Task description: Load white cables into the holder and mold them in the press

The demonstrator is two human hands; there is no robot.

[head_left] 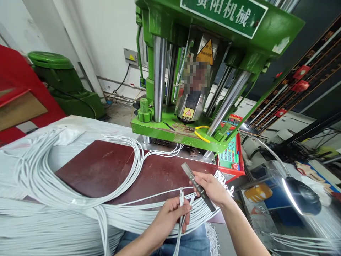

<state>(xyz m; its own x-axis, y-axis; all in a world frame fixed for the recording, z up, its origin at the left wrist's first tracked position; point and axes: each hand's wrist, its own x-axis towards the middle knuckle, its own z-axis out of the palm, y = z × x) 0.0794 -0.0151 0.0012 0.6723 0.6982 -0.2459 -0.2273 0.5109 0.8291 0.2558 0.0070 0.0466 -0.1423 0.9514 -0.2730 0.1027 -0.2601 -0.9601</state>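
Note:
Pinched between the fingers of my left hand [174, 213] are white cable ends [181, 197], with the cables hanging down below. My right hand [210, 186], just to the right, grips a flat grey metal bar [198, 186] that slants from upper left to lower right. A white connector tip [193, 198] shows between the two hands. Under and around both hands runs a thick bundle of white cables [149, 215], crossing above my lap. A large coil of the same cable [80, 202] curves over the dark red board [162, 174] on the left.
A green press [165, 131] stands ahead, with yellow-handled pliers [201, 134] on its plate. A red control box [241, 172] is at its right. Farther right are a black lamp [302, 197] and an orange object [258, 192]. Many cables cover the left side.

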